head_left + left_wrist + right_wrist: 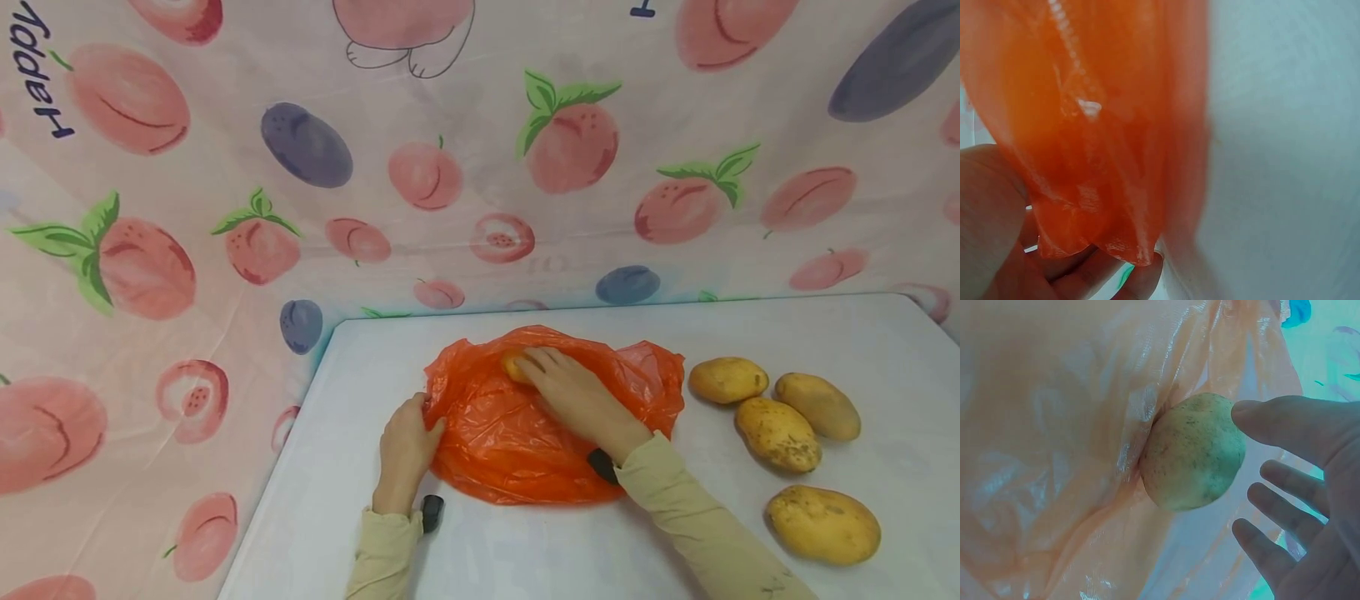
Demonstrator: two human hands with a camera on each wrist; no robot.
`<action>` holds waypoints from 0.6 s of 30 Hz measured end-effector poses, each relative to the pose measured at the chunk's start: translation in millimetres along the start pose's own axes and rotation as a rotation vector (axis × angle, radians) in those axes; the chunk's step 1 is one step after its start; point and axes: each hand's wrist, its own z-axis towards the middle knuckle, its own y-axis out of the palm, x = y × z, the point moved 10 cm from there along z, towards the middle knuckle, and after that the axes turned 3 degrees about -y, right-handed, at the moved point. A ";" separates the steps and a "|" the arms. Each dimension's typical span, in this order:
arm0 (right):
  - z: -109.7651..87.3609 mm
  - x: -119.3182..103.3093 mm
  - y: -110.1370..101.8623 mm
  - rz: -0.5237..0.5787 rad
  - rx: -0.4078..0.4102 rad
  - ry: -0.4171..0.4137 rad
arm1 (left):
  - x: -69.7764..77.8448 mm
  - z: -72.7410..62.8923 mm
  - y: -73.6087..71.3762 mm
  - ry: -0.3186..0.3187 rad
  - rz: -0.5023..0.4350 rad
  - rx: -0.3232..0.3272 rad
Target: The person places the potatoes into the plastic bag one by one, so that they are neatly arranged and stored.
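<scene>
Five potatoes show here: four loose ones [777,434] lie on the right of the white table [525,550], and one more potato [516,365] sits against the thin film of the orange-red plastic bag [495,433], partly covered in the head view by our right hand [576,393]. Our left hand [407,443] pinches the bag's left edge, thumb on the near side and fingers behind. On the right, thumb and fingers are spread; the thumb tip meets the potato's outline in the right wrist view, though we cannot tell whether it presses, and the visible fingers stand off it. That looks to us like the weak point: with nothing wrapped round it, the rounded potato could roll. A fold lies along one side of it, so a sideways push might drag the film rather than shift the potato, and a hard tug from our left hand could crumple the layers or tear them. As for room, the bag's right corner reaches close to the nearest loose potato [728,381], so a wide sweep that way could knock it. Bare table lies in front of the bag, between our forearms, and a narrower strip runs between our left hand and the table's left edge. Behind, the patterned cloth [427,175] rises just past the far edge, limiting reach.
</scene>
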 end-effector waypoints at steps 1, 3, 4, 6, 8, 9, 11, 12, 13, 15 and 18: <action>-1.1 0.4 -0.5 -0.001 0.002 0.002 | -0.3 0.2 0.1 -0.002 -0.001 -0.002; -3.0 0.3 -2.2 -0.003 0.009 -0.002 | -1.1 0.5 0.6 -0.009 -0.001 -0.008; -4.0 0.1 -3.2 -0.003 0.015 -0.006 | -1.4 0.7 0.8 -0.011 -0.003 -0.010; -6.0 0.0 -5.6 -0.002 0.027 -0.010 | -2.0 0.9 1.0 -0.017 -0.004 -0.013; -8.2 -0.1 -8.0 0.000 0.039 -0.016 | -2.1 1.0 1.0 -0.018 -0.004 -0.014; -9.5 0.3 -9.0 0.003 0.042 -0.015 | -2.0 1.0 1.0 -0.017 -0.002 -0.014; -12.5 0.9 -11.5 0.009 0.048 -0.010 | -2.1 0.9 1.3 -0.018 -0.002 -0.013; -13.9 1.1 -12.8 0.013 0.050 -0.010 | -2.2 0.9 1.4 -0.018 -0.003 -0.013; -15.3 1.6 -13.9 0.014 0.051 -0.008 | -2.3 1.0 1.7 -0.018 -0.005 -0.014; -18.3 3.2 -16.1 0.018 0.048 0.004 | -2.2 0.9 2.0 -0.016 -0.006 -0.015; -22.4 6.4 -17.9 0.023 0.035 0.025 | -1.7 0.9 1.7 -0.014 -0.008 -0.014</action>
